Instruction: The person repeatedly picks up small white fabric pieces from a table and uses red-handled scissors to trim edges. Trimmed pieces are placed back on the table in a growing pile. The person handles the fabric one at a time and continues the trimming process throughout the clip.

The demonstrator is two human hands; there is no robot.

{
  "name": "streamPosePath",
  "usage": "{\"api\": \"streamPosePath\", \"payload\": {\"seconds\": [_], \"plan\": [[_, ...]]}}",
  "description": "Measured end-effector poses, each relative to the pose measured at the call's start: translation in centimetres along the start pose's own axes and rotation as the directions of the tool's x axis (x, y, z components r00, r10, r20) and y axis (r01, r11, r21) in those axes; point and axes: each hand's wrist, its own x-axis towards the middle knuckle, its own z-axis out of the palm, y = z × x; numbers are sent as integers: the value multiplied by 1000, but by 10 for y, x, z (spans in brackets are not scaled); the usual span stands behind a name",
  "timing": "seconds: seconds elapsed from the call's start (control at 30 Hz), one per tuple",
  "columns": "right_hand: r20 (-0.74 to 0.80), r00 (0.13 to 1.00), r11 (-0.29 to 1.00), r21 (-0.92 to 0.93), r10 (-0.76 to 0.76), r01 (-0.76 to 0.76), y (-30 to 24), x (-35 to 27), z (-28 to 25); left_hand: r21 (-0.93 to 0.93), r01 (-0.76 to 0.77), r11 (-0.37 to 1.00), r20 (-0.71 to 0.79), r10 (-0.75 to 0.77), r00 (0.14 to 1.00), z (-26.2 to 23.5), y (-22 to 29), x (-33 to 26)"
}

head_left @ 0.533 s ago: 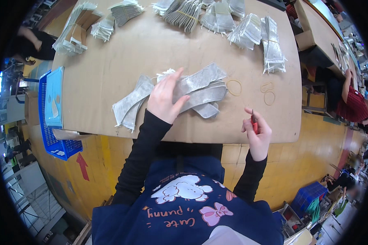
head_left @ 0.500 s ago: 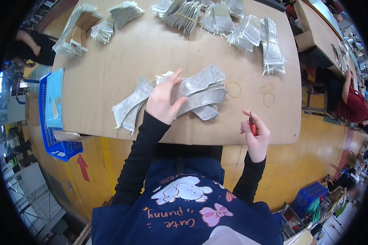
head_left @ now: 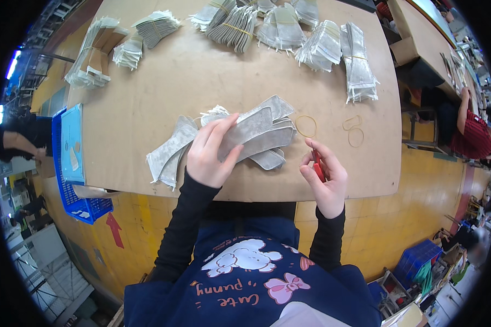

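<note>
L hand: my left hand (head_left: 210, 155) is on the grey fabric pcs (head_left: 259, 139), half-open, thumb & fingers parted; can't tell if any pc is pinched.
R hand: my right hand (head_left: 328, 177) is curled round a small red-handled tool (head_left: 318, 170), thumb & forefinger tips apart, just R of the pile, over the table's near edge.
Pile: grey pcs fanned out on the brown table (head_left: 120, 111), mid/near side, overlapping, ends pointing R; white frayed bits (head_left: 215, 110) poke out behind my L fingers.
L pcs: a couple more grey pcs (head_left: 172, 150) slant out, L of my L hand.
Bands: one loose rubber band (head_left: 315, 131) just beside the pile's R end; two more bands (head_left: 355, 128) further R, abt touching.
Far side: grey bundles (head_left: 232, 32) in a row, some w/ bands round 'em; one bundle (head_left: 360, 65) at far R.
L edge: blue basket (head_left: 82, 204) beside the table, lt-blue sheet (head_left: 71, 136) above it.
</note>
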Motion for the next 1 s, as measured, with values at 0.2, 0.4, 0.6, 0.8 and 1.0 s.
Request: {"api": "streamPosePath", "payload": {"seconds": [0.2,0.4,0.6,0.8,1.0], "plan": [[60,997,988,148,-50,40,-19,0,14,-133,-14,991,35,19,999,-41,50,-22],[148,976,915,349,159,-202,-27,2,31,-239,95,966,151,-60,987,-40,57,-41],[134,962,929,260,237,-264,-29,2,36,-213,127,969,141,-98,985,-42,51,-50],[64,980,970,147,187,-195,-26,3,42,-215,126,968,173,-90,981,-44,48,-50],[53,992,993,-27,114,-113,-17,3,45,-219,145,965,212,-98,972,-44,46,-55]]}}
